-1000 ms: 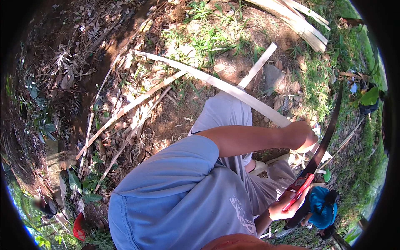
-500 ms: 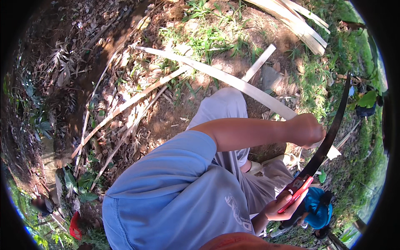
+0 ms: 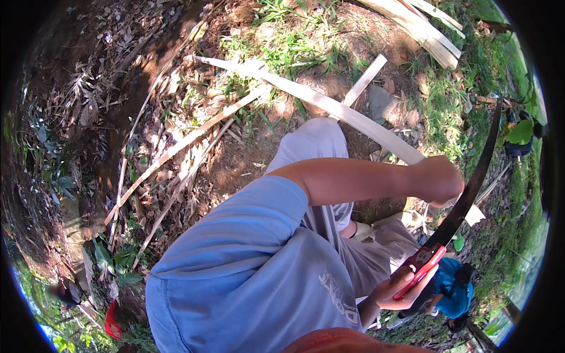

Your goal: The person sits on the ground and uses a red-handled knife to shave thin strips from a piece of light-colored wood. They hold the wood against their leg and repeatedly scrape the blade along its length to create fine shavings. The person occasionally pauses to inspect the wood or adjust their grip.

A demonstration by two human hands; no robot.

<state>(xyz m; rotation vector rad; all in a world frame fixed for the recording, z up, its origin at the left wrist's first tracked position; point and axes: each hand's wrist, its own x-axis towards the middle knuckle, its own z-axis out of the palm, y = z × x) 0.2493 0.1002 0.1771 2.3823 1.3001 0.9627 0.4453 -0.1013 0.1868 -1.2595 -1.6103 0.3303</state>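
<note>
My left hand point(image 3: 436, 180) is closed around a long pale strip of wood point(image 3: 329, 106), close to its right end. The strip runs from the upper left across the ground, and its short end shows beyond the blade. In my right hand point(image 3: 406, 288) is a curved saw point(image 3: 471, 188) with a red handle point(image 3: 422, 272) and a long dark blade. Its blade crosses over the strip just beside my left hand, with teeth showing on the hand's side. Whether the teeth touch the wood I cannot tell.
More pale strips point(image 3: 424, 35) lie stacked at the upper right. A short strip point(image 3: 365, 80) and a thin long one point(image 3: 185, 145) rest on the leafy ground. A person in blue point(image 3: 453, 288) is at the lower right. Something red point(image 3: 113, 320) lies at the lower left.
The saw has shifted slightly right, its tip a little further toward the right rim. My left hand and the strip's end have moved slightly right too. Both grips stay the same.
</note>
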